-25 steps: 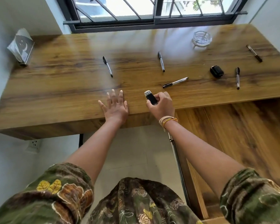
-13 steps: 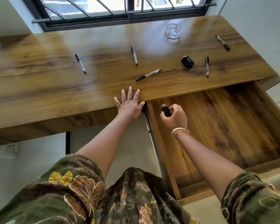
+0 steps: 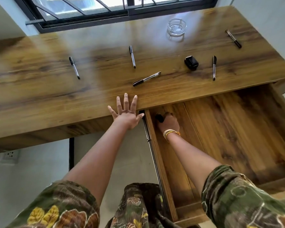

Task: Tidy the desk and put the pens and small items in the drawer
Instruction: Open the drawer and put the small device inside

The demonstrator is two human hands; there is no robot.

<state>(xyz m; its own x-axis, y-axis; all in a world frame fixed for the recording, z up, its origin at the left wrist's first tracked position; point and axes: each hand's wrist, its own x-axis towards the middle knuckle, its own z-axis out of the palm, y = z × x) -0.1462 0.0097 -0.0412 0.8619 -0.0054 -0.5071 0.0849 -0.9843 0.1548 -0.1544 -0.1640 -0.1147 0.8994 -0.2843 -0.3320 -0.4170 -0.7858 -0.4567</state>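
Note:
My right hand (image 3: 169, 123) is down inside the open wooden drawer (image 3: 229, 134), at its far left corner, closed around a small black lighter (image 3: 159, 117) of which only the dark end shows. My left hand (image 3: 127, 111) lies flat with spread fingers on the front edge of the wooden desk (image 3: 39, 96). Several pens lie on the desk: one at the left (image 3: 74, 67), one in the middle (image 3: 132, 56), one nearest my left hand (image 3: 146, 79), one at the right (image 3: 214, 67), and a brown one (image 3: 234, 38) at the far right. A small black case (image 3: 191, 62) sits between them.
A glass ashtray (image 3: 176, 27) stands at the back of the desk under the barred window (image 3: 105, 9). The drawer's metal slide rail (image 3: 150, 145) runs along its left side. A wall socket (image 3: 10, 156) is low on the left, under the desk.
My right hand carried the black lighter off the desk's front edge and down into the drawer's far left corner. The left hand stayed flat on the desk edge. The view shifted right.

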